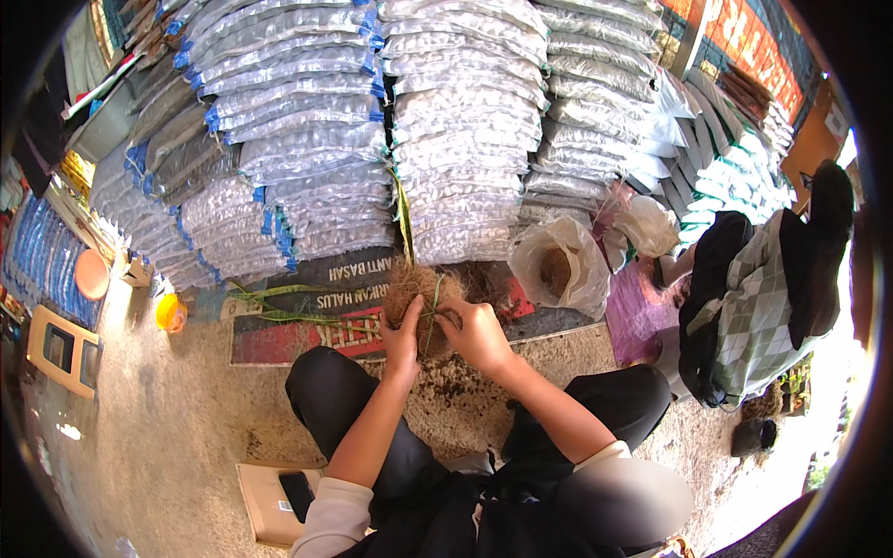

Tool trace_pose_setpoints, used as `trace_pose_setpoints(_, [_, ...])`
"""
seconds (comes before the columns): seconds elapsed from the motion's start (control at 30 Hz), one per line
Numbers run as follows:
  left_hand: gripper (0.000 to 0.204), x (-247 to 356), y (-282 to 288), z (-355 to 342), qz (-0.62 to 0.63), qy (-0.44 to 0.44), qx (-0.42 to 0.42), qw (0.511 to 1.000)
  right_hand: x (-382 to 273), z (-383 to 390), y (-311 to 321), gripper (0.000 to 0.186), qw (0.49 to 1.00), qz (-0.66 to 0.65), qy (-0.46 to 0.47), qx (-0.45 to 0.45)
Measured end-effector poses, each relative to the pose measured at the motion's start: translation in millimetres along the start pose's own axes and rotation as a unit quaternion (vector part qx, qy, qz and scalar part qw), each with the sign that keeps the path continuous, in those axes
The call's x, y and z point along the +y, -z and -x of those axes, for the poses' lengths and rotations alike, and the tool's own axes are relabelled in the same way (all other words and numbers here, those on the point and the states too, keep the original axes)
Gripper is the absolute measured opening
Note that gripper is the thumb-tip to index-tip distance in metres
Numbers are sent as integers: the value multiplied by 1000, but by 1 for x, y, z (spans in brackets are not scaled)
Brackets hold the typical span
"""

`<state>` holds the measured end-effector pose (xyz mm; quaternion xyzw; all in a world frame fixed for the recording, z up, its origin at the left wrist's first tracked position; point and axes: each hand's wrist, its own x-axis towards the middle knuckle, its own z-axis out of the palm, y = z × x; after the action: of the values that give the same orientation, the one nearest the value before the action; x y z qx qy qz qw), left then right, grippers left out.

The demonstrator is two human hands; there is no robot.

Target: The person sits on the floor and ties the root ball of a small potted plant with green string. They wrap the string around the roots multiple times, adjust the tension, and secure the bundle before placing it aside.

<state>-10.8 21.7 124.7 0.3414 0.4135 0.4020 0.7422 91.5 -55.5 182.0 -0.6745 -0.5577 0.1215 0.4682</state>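
We press our left hand (402,337) against the fibre ball (420,290) on the ground ahead, while our right hand (476,335) seemingly pinches the green strip (433,299). If tension slackens, the binding may loosen, shedding fibre.

Stacked clear sacks (372,121) behind; open plastic bag (561,265) right of centre; yellow cup (171,312) left; cardboard box (265,502) with black phone (298,493) near.
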Motion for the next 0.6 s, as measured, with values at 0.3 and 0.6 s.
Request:
trace_pose_setpoints(0.3, [74, -3, -3, 1, -13, -15, -21, 1000, -11, -7, -1, 11, 993, -99, 5, 70])
trace_pose_setpoints(0.6, [66, 2, -10, 11, -35, -53, -43, 997, -10, -8, -4, 13, 998, -49, -29, 40])
